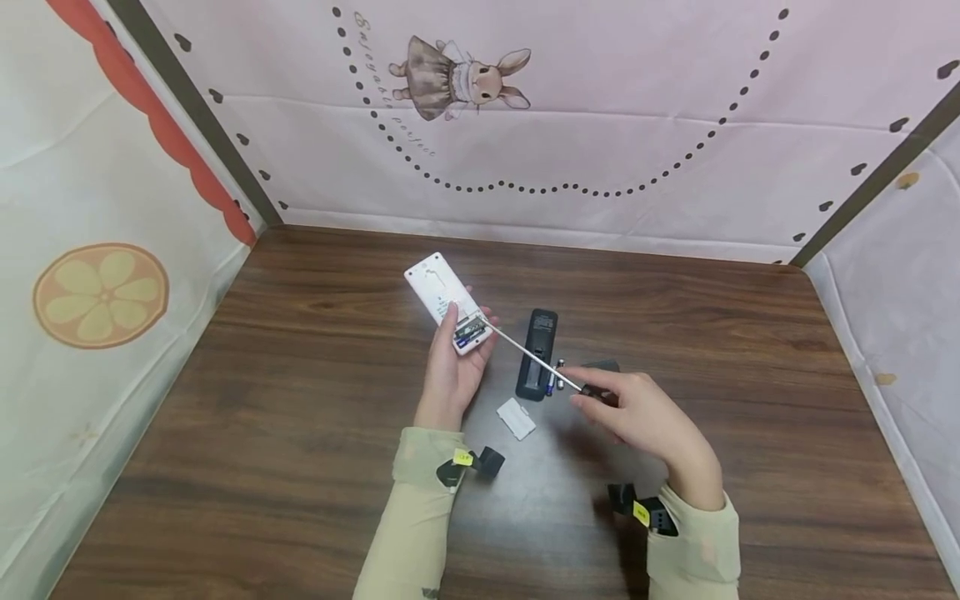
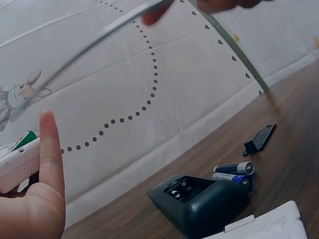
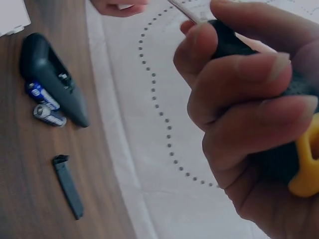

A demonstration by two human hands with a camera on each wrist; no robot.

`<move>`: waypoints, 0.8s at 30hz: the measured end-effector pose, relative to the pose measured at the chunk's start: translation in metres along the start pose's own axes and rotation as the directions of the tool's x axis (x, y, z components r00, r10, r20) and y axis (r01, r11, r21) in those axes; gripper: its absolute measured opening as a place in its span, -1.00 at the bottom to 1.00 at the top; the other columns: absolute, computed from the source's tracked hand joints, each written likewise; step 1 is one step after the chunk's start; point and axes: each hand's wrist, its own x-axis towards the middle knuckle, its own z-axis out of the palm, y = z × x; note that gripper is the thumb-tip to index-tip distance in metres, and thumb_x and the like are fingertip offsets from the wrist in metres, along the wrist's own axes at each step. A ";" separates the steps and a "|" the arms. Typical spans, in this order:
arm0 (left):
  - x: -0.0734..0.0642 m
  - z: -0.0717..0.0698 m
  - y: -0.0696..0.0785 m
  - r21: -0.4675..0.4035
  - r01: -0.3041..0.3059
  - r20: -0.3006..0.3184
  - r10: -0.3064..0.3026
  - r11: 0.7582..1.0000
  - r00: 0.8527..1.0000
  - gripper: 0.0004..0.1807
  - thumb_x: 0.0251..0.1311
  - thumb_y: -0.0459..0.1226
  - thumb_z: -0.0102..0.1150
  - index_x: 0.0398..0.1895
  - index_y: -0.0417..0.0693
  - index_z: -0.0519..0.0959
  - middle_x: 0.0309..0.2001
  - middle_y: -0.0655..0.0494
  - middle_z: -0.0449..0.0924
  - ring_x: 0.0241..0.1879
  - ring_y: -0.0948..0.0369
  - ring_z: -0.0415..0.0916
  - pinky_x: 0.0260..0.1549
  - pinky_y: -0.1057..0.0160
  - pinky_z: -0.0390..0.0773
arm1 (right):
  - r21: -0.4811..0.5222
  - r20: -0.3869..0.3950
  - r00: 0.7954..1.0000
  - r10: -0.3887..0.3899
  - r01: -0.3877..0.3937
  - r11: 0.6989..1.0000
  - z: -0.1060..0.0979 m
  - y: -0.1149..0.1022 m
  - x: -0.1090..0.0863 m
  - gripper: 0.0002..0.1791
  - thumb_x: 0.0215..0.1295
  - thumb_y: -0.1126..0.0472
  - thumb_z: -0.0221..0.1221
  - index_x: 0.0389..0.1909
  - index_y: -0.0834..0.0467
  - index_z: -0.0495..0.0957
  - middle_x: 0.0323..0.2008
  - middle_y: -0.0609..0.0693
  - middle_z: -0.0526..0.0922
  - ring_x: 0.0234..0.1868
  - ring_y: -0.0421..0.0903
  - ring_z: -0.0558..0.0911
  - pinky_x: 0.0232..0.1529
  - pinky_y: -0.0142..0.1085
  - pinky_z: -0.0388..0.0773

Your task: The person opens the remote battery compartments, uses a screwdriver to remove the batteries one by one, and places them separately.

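My left hand [image 1: 453,371] holds a white remote control [image 1: 433,287] back side up, thumb across it. Its battery compartment is uncovered; at least one blue battery [image 1: 468,335] lies inside. A green piece [image 2: 23,141] shows at the compartment in the left wrist view. In my right hand [image 1: 648,417] is a screwdriver [image 1: 528,353], fingers curled round its black handle, which has a yellow end [image 3: 303,167]. The long shaft reaches to the compartment's right edge in the head view; whether its tip touches there, I cannot tell.
Below the hands, a black remote [image 1: 542,337] lies with its compartment open. Two loose batteries [image 2: 233,172] sit beside it, near a black battery cover [image 3: 69,189]. A white battery cover [image 1: 516,418] lies closer to me. Printed cloth walls [image 1: 525,150] border the wooden table [image 1: 322,400].
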 end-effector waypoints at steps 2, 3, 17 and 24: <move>0.000 0.000 -0.001 0.000 -0.004 0.004 0.004 1.000 1.000 -0.43 0.17 0.01 0.01 0.25 0.12 0.24 -0.04 -0.08 0.32 -0.10 0.11 0.41 -0.04 0.20 0.42 | -0.015 0.016 1.000 -0.023 0.024 1.000 0.000 -0.002 -0.003 -0.60 0.17 -0.20 0.04 0.06 -0.40 0.37 -0.84 -0.16 0.27 -0.88 -0.21 0.28 -0.85 -0.32 0.25; 0.001 0.001 -0.002 -0.002 -0.006 0.001 0.006 1.000 1.000 -0.43 0.17 0.02 0.02 0.25 0.12 0.25 -0.05 -0.08 0.32 -0.11 0.11 0.41 -0.05 0.20 0.42 | -0.023 0.026 0.999 -0.034 0.035 0.999 0.000 -0.002 -0.005 -0.61 0.17 -0.20 0.03 0.06 -0.40 0.38 -0.82 -0.17 0.28 -0.88 -0.22 0.27 -0.85 -0.33 0.26; 0.002 0.005 -0.007 0.008 -0.037 -0.005 0.037 0.999 0.999 -0.43 0.18 0.02 0.00 0.24 0.08 0.26 -0.17 -0.05 0.39 -0.26 0.14 0.47 -0.29 0.26 0.54 | -0.172 0.069 0.992 -0.103 0.114 0.978 0.007 -0.014 -0.006 -0.62 0.25 -0.14 -0.03 0.10 -0.29 0.40 -0.87 -0.25 0.22 -0.89 -0.29 0.26 -0.79 -0.39 0.29; 0.002 0.003 -0.008 0.001 -0.056 0.004 0.056 0.998 0.998 -0.36 0.18 0.06 -0.06 0.30 0.05 0.16 -0.20 -0.01 0.41 -0.30 0.18 0.50 -0.41 0.34 0.56 | -0.281 0.034 0.982 -0.186 0.188 0.941 0.009 -0.025 -0.007 -0.63 0.26 -0.06 0.02 0.09 -0.19 0.43 -0.69 -0.28 0.44 -0.78 -0.37 0.23 -0.67 -0.44 0.32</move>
